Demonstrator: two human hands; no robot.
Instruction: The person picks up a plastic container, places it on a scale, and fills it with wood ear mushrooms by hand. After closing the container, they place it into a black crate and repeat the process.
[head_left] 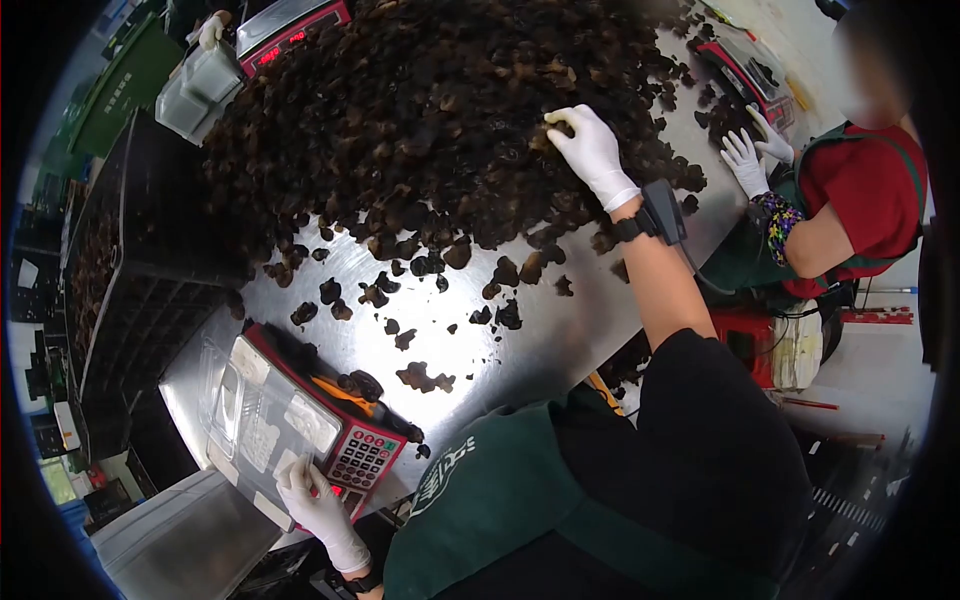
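Observation:
A large heap of dark brown, wrinkled pieces, like wood ear fungus [430,120], covers the far part of the metal table [330,370]. My right hand [588,150], in a white glove, is at the heap's right side, its fingers curled on a brownish piece. At the lower left, my left hand [318,505], also gloved, has its fingers bent at the edge of a clear plastic container [265,420]. That container lies on a red scale [365,455] with a keypad. Whether the left fingers grip its edge is hard to make out.
A black crate [150,270] stands at the left, and a grey bin [190,535] at the lower left. Another scale [290,35] and clear containers [200,90] are at the top left. A co-worker's gloved hands [750,160] rest by a scale at the right.

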